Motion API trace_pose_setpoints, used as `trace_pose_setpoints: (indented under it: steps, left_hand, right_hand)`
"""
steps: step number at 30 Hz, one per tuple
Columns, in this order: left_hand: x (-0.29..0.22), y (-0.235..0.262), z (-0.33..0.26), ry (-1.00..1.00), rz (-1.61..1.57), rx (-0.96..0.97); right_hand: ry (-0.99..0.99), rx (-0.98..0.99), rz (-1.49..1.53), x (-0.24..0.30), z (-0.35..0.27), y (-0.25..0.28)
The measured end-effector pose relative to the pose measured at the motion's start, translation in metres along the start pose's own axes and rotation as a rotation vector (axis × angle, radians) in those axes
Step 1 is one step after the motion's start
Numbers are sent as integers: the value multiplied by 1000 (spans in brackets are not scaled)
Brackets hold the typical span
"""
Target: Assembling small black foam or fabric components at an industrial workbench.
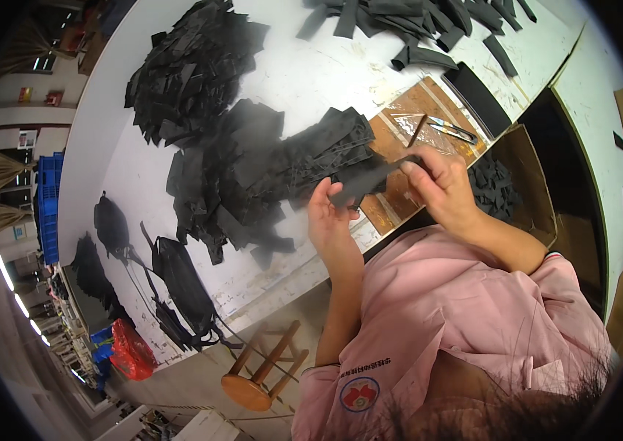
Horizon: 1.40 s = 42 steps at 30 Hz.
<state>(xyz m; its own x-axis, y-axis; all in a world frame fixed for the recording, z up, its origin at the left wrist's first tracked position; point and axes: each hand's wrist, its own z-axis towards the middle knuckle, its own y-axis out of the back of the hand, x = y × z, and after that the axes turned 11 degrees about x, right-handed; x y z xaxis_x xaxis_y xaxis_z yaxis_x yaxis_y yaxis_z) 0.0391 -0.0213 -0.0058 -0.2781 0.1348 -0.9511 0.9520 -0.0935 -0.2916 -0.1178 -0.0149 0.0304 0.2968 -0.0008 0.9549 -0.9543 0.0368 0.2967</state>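
Black fabric strip (364, 184) is held up between both hands, over the brown board (379, 214) at the worktop (304, 84) edge. Right hand (441, 182) pinches one end, thumb on top. Left hand (332, 219) is at the other end, fingers loosely curled; can't tell if it's gripping. Pile of black pieces (241, 173) just beyond, snips (452, 131) on the board, carton (535, 180) by the right forearm.

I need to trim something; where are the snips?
The head view shows the snips right of centre, on the brown board, just beyond the right hand.
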Motion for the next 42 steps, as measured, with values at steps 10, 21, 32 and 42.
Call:
trace_pose_setpoints:
  steps: [10,21,32,42]
  left_hand:
    - [-21,21,-1,70,-292,187]
    - [-23,32,-3,208,-276,386]
    - [-23,43,-7,377,-299,392]
    - [-20,50,-13,475,-350,441]
  right_hand:
    - [-471,353,817,-25,4,14]
    - [-541,419,801,-37,1,14]
    - [-583,478,859,-44,3,11]
    - [-584,493,884,-48,3,7]
